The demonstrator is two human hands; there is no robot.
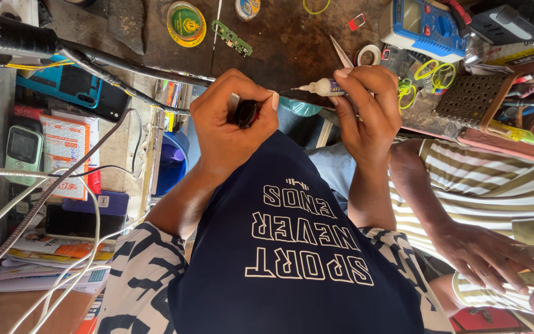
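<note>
A small round black part (246,114), pinched in the closed left hand (230,124) above the cluttered counter (292,43), faces the white glue tube (322,88) gripped in the closed right hand (369,108); an over-squeeze could, I'd judge, glue fingers.

Fingers hide most of the small dark part (246,114) and glue tube (324,88).

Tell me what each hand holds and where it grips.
The left hand clutches a small dark round part by its sides. The right hand pinches a small glue tube around its body, nozzle toward the part.
</note>
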